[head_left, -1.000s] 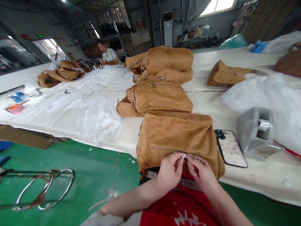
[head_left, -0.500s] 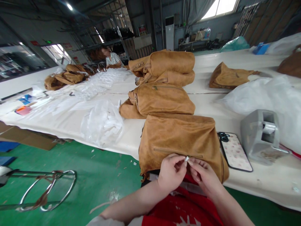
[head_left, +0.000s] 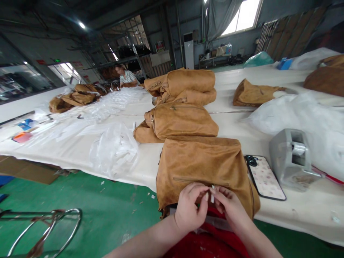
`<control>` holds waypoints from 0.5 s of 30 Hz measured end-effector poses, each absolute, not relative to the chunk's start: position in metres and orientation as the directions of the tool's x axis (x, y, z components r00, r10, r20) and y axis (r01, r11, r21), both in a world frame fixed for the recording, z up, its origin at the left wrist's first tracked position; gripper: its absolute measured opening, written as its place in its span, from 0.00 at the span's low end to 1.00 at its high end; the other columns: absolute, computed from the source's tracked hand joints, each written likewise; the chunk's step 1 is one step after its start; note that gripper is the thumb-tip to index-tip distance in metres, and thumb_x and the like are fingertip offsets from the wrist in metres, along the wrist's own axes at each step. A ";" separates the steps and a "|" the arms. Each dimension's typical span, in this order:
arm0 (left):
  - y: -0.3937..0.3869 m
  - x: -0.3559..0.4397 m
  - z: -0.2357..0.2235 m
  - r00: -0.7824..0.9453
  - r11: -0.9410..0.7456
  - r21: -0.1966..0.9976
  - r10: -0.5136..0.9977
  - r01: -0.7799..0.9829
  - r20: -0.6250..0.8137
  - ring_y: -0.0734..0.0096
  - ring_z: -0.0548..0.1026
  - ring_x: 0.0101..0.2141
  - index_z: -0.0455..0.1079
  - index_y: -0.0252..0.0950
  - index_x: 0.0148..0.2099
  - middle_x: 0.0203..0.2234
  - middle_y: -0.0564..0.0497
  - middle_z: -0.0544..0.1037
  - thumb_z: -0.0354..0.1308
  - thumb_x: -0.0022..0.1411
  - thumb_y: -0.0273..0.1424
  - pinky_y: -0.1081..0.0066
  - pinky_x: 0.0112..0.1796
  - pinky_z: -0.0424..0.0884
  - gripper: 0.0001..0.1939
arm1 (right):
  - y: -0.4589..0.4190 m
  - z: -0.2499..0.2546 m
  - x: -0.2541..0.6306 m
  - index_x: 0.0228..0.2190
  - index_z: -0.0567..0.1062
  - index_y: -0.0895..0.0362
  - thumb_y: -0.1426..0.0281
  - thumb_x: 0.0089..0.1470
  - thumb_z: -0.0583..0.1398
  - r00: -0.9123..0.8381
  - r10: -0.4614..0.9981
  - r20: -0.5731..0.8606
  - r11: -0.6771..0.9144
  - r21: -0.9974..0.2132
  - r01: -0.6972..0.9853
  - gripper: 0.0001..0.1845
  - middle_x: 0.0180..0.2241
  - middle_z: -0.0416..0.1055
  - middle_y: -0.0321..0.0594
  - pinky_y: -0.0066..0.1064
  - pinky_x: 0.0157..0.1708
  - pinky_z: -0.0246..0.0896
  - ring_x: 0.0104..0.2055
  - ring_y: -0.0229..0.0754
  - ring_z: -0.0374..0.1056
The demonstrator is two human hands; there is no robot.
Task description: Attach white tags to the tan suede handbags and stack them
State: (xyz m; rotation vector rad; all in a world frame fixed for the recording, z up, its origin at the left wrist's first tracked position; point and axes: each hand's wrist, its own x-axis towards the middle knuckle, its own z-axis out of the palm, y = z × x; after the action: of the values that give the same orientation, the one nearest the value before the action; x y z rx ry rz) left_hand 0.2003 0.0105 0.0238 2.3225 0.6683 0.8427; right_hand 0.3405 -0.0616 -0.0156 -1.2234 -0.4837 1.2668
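A tan leather bag point(head_left: 199, 159) lies at the table's front edge, its zipped pocket facing me. Both of my hands meet at the right part of that zipper point(head_left: 185, 179). My right hand point(head_left: 231, 203) is closed, with a small white strip point(head_left: 212, 198) pinched at its fingertips. Thumb and forefinger of my left hand point(head_left: 191, 206) come together just left of the strip; what they grip is too small to make out. The zipper's pull is hidden by my fingers.
More tan bags point(head_left: 185, 122) are piled behind. To the right are a phone point(head_left: 266, 177), a grey tape dispenser point(head_left: 288, 157) and clear plastic wrapping point(head_left: 298, 114). A crumpled plastic bag point(head_left: 114, 150) lies left. A person point(head_left: 127, 77) sits far left; a metal stool base point(head_left: 64, 233) is on the floor.
The view has tilted slightly up. The white strip now hangs downward at my right fingertips, where before it was between both hands' fingertips. My left fingertips have drawn slightly away from it.
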 end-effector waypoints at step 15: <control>0.064 0.287 0.080 0.986 -0.987 0.025 0.154 0.156 -0.063 0.58 0.77 0.34 0.74 0.32 0.35 0.32 0.44 0.77 0.58 0.62 0.37 0.64 0.33 0.73 0.12 | -0.091 -0.021 0.380 0.35 0.74 0.51 0.60 0.62 0.53 0.386 0.868 0.312 -0.133 -0.602 0.787 0.13 0.35 0.77 0.42 0.35 0.33 0.64 0.35 0.48 0.75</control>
State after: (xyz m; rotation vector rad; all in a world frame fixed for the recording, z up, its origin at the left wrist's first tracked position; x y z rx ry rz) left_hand 0.2868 0.0636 0.0802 3.1011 0.2420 -0.0946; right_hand 0.3800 -0.0914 -0.0209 -1.9352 -1.4213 0.1454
